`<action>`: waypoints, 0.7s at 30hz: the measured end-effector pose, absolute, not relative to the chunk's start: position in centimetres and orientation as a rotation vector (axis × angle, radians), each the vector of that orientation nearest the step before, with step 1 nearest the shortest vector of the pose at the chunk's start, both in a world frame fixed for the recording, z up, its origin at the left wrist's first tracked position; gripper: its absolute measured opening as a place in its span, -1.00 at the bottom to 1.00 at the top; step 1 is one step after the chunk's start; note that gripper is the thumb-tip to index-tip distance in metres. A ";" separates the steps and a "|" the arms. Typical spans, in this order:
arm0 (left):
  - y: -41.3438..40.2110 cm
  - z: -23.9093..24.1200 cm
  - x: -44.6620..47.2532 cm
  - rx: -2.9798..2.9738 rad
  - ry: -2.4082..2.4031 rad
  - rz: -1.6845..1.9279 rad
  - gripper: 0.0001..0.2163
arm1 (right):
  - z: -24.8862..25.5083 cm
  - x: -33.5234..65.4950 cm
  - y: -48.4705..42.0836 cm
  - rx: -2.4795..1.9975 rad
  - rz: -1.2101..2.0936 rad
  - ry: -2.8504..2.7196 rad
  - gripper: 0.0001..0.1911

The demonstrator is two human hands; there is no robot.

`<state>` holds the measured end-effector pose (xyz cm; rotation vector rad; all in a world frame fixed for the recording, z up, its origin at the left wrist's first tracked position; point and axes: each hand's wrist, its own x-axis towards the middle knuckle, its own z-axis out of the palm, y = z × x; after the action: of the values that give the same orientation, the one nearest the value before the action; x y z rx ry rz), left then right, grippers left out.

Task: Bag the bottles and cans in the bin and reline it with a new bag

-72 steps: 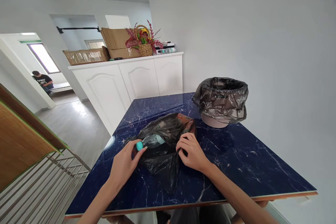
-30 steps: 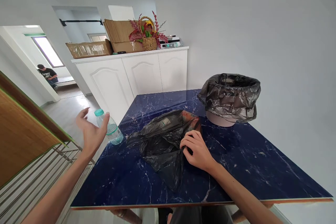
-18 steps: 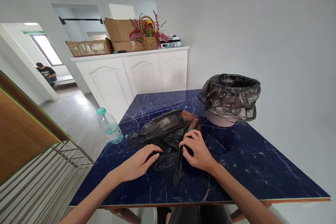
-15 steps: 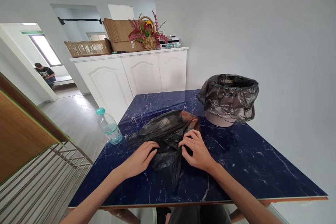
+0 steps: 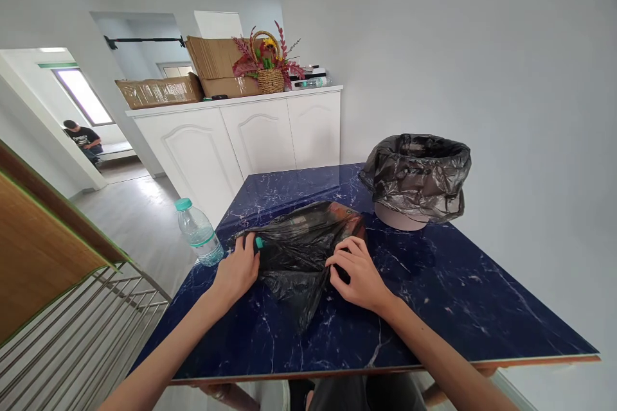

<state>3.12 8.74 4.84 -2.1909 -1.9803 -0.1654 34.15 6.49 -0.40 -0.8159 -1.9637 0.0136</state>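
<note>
The right hand (image 5: 355,275) pinches the edge of the black bag (image 5: 299,244), which lies on the near-middle of the bench (image 5: 434,308). The left hand (image 5: 238,271) is curled at the bag's left side, touching it, with 1 teal cap (image 5: 259,243) by its fingers; whether it grips anything, I cannot tell. Left of that hand, 1 clear bottle (image 5: 201,236) stands upright. Far right sits 1 bin (image 5: 400,216) under a black liner (image 5: 421,186). Behind stands a white cabinet (image 5: 255,138).

The black bag (image 5: 294,257) hides whatever adjoins 1 teal cap (image 5: 259,243); the frame's left edge crops the wooden panel (image 5: 43,250); the shirt print (image 5: 83,139) is illegibly small.
</note>
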 end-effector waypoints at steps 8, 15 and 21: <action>11.9 6.3 3.9 -2.343 -1.942 -0.020 -0.55 | -0.4 34.3 6.7 -0.857 -0.020 -1.955 -0.85; 10.9 7.8 3.5 -2.410 -1.863 -0.073 -0.63 | -0.3 34.3 6.8 -0.891 -0.040 -1.929 -0.85; 7.5 11.7 3.3 -2.371 -1.730 -0.522 -0.54 | -0.6 34.2 6.9 -0.914 -0.045 -1.918 -0.82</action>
<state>3.26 7.55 11.73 -2.3706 -1.7296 -0.5223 34.23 6.95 -0.55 -0.9143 -1.9184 -0.0451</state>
